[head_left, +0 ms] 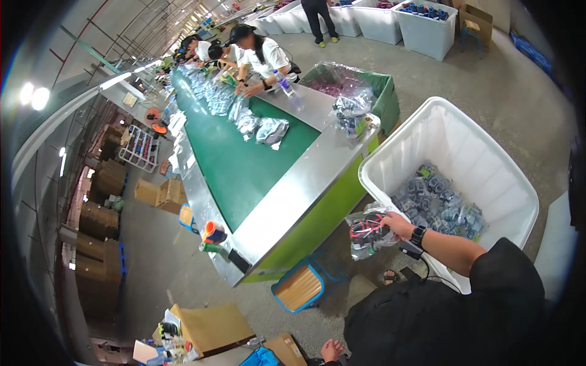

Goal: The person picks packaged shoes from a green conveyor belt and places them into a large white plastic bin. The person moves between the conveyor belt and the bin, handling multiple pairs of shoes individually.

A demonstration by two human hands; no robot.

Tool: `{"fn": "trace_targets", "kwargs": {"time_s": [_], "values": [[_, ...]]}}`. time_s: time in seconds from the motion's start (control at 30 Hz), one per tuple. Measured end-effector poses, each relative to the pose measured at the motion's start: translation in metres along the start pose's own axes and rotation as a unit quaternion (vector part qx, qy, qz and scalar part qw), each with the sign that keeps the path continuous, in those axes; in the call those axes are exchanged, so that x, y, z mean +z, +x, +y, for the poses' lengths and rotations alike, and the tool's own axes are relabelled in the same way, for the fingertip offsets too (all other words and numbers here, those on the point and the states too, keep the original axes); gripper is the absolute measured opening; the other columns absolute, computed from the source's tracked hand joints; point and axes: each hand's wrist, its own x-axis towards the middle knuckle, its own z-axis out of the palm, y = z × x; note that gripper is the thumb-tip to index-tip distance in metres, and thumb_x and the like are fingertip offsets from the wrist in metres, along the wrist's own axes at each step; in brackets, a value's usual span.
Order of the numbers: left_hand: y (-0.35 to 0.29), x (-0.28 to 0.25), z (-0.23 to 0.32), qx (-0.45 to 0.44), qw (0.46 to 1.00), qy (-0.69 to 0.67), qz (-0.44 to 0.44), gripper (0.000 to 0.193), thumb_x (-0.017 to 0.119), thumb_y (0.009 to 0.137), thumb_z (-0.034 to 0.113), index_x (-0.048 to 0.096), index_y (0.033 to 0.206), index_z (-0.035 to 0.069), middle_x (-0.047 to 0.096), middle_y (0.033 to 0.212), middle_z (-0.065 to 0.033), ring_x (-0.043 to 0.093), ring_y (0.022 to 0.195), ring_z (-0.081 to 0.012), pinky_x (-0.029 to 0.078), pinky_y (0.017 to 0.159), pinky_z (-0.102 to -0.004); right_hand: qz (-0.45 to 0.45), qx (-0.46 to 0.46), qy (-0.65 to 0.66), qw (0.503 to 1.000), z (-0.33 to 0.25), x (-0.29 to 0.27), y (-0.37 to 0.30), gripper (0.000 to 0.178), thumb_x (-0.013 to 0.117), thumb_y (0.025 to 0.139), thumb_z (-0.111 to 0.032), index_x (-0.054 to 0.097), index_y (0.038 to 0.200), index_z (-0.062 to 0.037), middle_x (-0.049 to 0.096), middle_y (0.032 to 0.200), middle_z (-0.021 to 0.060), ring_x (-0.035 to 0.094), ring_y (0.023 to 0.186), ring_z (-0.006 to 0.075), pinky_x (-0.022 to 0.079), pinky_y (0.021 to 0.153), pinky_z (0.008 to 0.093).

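Note:
My right hand (398, 226), with a dark watch on its wrist, is closed on the edge of a clear plastic bag (368, 233). Inside the bag is something black with red strips; its exact kind is hard to make out. The bag hangs just outside the near left rim of a large white bin (448, 134). Many bagged grey-blue items (436, 198) lie on that bin's floor. My left hand (332, 350) hangs low at the bottom edge, small in view, its fingers loosely bent and apart, with nothing seen in them.
A green conveyor belt (244, 174) with a metal edge carries bagged items (271, 131). Co-workers (259, 58) handle bags along it. A blue-framed stool (299, 287) stands by its near end. A green-lined bin (384, 91) and cardboard boxes (213, 329) stand around.

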Motion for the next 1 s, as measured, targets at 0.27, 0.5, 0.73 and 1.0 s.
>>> {"fn": "trace_targets", "kwargs": {"time_s": [0.27,0.5,0.73,1.0], "values": [[0.149,0.078,0.156,0.007,0.991,0.072,-0.113,0.032,0.058,0.093,0.027,0.057,0.116,0.005,0.062,0.079,-0.0052,0.056,0.059,-0.0158,0.046,0.049,-0.0291,-0.017,-0.03,0.097,0.995,-0.111,0.046,0.133,0.026,0.059,0.083,-0.022,0.056,0.103,-0.0055,0.058,0.078,0.0025,0.056,0.058,0.0113,0.046,0.046,0.0288],[0.229,0.212,0.381,0.113,0.976,0.075,-0.169,0.018,0.053,0.097,0.02,0.05,0.107,0.006,0.06,0.084,-0.0099,0.061,0.07,-0.0222,0.054,0.056,-0.0357,0.052,-0.056,-0.023,0.997,-0.23,0.073,0.225,0.037,0.061,0.078,-0.031,0.055,0.104,-0.0061,0.055,0.081,0.0053,0.056,0.059,0.0158,0.046,0.045,0.0319],[0.232,0.254,0.516,0.142,0.981,0.082,-0.099,0.026,0.055,0.096,0.024,0.05,0.115,0.006,0.063,0.1,-0.0134,0.064,0.078,-0.0229,0.056,0.066,-0.039,0.055,-0.017,0.073,0.996,-0.268,0.106,0.353,0.024,0.059,0.081,-0.027,0.057,0.099,-0.0111,0.054,0.08,0.0043,0.053,0.058,0.0181,0.042,0.042,0.0367],[0.245,0.258,0.513,0.093,0.984,0.125,-0.091,0.025,0.056,0.095,0.02,0.052,0.115,0.004,0.064,0.094,-0.0115,0.064,0.073,-0.0194,0.054,0.06,-0.0309,0.217,-0.101,0.101,0.966,-0.312,0.103,0.482,0.056,0.062,0.077,-0.03,0.047,0.12,0.0006,0.059,0.097,0.0142,0.058,0.08,0.0222,0.048,0.064,0.0345]]}}
